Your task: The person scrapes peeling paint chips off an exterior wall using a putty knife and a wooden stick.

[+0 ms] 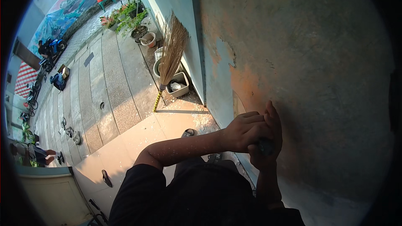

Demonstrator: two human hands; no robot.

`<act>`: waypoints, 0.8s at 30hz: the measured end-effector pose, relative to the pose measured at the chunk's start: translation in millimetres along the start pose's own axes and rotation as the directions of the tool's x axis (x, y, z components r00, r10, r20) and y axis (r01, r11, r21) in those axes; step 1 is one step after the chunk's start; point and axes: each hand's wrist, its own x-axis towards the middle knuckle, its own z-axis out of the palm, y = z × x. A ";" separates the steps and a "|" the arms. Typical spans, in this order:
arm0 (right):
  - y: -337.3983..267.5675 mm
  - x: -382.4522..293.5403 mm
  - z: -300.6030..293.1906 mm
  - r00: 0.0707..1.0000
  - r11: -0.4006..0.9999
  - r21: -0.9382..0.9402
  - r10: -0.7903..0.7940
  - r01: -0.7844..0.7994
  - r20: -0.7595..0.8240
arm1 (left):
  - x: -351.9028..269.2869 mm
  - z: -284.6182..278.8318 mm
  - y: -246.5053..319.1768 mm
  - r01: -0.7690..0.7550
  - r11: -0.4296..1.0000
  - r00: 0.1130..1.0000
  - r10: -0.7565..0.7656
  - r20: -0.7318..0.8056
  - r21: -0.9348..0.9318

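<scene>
Both hands are together against a wall [307, 69] with patchy grey, orange and pale blue paint. A dark, rounded handle end [266, 146] shows between them; the rest of that tool is hidden by the hands. My left hand [241, 133] is closed around it, with the forearm reaching across from the left. My right hand [274, 131] wraps the same handle from the other side, one finger extended upward along the wall. Just beyond the knuckles is a tan, curved-edged patch [237, 104]; I cannot tell whether it belongs to the wall or the tool. Pale flecks dot my left forearm.
A stick broom [171, 56] with a yellow-and-black handle leans by the wall's corner. Near it stand a rectangular plastic tub [179, 85] and potted plants [133, 22]. Pale chips [204, 119] litter the tiles. A sandal [106, 178] lies left; a cabinet [51, 194] stands lower left.
</scene>
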 end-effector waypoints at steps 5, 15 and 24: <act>5.6 -3.3 40.1 0.952 0.998 0.007 0.061 -0.062 -0.301 | -9.1 -31.6 -7.7 0.163 0.987 0.958 -0.160 0.237 0.004; 11.0 10.3 94.4 0.561 0.851 0.099 -0.248 0.516 -0.790 | -104.2 -162.7 -45.3 0.569 0.820 0.679 -0.514 0.523 0.067; 65.6 55.1 170.4 0.399 0.883 -0.148 -0.344 0.445 -0.850 | -162.1 -262.5 -73.6 0.562 0.753 0.460 -0.628 0.628 0.342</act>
